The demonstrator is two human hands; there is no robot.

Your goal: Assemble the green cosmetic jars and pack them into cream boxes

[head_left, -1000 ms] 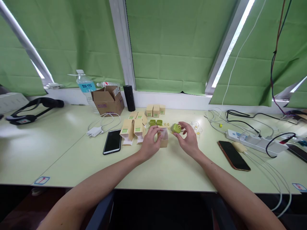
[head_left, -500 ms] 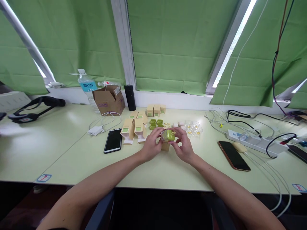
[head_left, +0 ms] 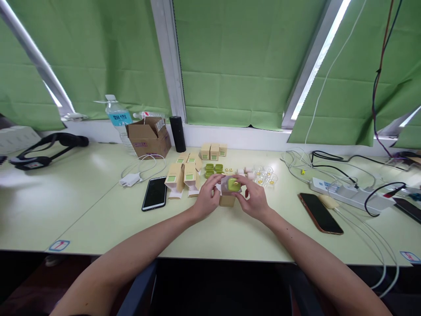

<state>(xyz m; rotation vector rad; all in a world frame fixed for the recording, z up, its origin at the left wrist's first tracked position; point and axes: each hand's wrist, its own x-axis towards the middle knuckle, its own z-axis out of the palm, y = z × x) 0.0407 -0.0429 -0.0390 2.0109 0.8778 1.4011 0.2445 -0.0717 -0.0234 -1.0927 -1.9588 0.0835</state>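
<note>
A small clear container with a green lid (head_left: 233, 184) is at the open top of a small kraft cardboard box (head_left: 226, 201), which stands on the table in front of me. My right hand (head_left: 255, 199) pinches the container between thumb and fingers from the right. On the other side, my left hand (head_left: 207, 195) is closed about the box's upper left edge and pale flap. How deep the container sits is partly hidden by the fingers. Just behind my hands lie several green square cups (head_left: 213, 168), small yellow pieces (head_left: 228, 170) and clear plastic pieces (head_left: 267, 174).
Open kraft boxes (head_left: 175, 176) stand to the left, shut ones (head_left: 214, 152) at the back. A black-screened phone (head_left: 154, 193) lies left, another phone (head_left: 320, 213) right, near a power strip (head_left: 351, 195) and cables. A carton (head_left: 149, 139) and water bottle (head_left: 120, 120) stand back left.
The green-lidded container has tipped upright and come down into the mouth of the kraft box. More of the box now shows below my hands. The things around have stayed put.
</note>
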